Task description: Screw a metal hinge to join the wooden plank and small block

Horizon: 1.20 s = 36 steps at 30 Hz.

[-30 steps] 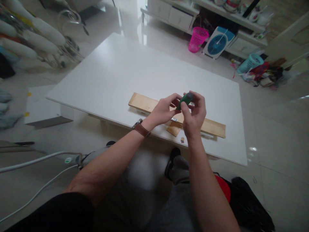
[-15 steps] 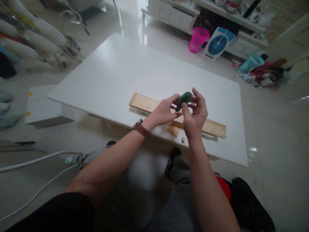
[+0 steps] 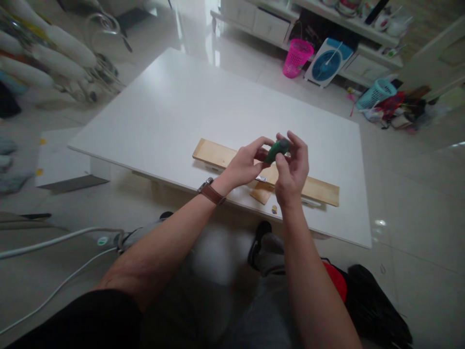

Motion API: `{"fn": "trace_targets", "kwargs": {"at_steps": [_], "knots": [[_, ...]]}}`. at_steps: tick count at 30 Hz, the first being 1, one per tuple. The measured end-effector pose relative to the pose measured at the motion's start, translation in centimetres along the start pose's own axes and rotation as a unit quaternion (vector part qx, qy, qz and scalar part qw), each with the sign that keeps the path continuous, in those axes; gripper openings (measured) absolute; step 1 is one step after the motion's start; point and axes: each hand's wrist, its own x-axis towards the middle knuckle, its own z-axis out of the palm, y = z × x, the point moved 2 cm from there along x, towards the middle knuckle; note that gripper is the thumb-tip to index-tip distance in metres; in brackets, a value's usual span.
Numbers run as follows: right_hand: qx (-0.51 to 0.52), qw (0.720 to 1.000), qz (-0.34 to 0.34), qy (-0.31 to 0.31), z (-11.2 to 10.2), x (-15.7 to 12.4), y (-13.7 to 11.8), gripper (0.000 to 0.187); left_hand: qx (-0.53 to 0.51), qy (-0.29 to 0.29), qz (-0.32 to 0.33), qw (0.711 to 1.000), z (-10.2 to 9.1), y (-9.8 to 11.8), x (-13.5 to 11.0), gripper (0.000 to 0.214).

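Both my hands meet above the near edge of a white table. My right hand curls its fingers round the green handle of a small tool, probably a screwdriver, which stands tilted. My left hand, with a brown watch strap at the wrist, pinches the lower end of that tool; what sits at its tip is hidden by the fingers. Under the hands lies a long pale wooden board, flat on the table, with a small wooden piece at its near edge.
A pink basket, a blue-and-white fan and a teal basket stand on the floor beyond the table. White cables run across the floor at left. A black and red bag lies by my right leg.
The tool and both hands have stayed over the board; my right fingers have shifted on the green handle, as if turning it, and closed round it again.
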Motion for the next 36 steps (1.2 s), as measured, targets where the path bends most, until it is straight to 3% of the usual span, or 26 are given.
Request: {"fn": "trace_targets", "kwargs": {"at_steps": [5, 10, 15, 24, 31, 36], "knots": [[-0.001, 1.0, 0.018, -0.011, 0.1, 0.1, 0.0, 0.046, -0.01, -0.014, 0.018, 1.0, 0.0, -0.1, 0.0, 0.037], [-0.027, 0.999, 0.018, 0.041, 0.0, 0.2, 0.2, 0.035, 0.053, 0.017, 0.035, 0.998, 0.2, 0.1, -0.1, 0.036], [-0.043, 0.995, 0.016, 0.094, 0.1, 0.2, 0.7, 0.049, 0.104, 0.048, 0.031, 0.993, 0.2, 0.2, -0.1, 0.026], [-0.003, 1.0, -0.011, 0.004, 0.0, 0.0, 0.8, 0.048, 0.051, 0.047, 0.015, 0.997, -0.1, 0.1, -0.1, 0.031], [-0.008, 1.0, -0.022, 0.004, 0.0, 0.0, 1.4, 0.048, -0.021, 0.006, 0.035, 0.999, 0.0, -0.7, 0.1, 0.033], [-0.03, 0.999, -0.021, 0.034, -0.1, 0.0, 1.2, 0.042, 0.0, -0.002, 0.048, 0.999, 0.1, -0.3, 0.0, 0.036]]}}
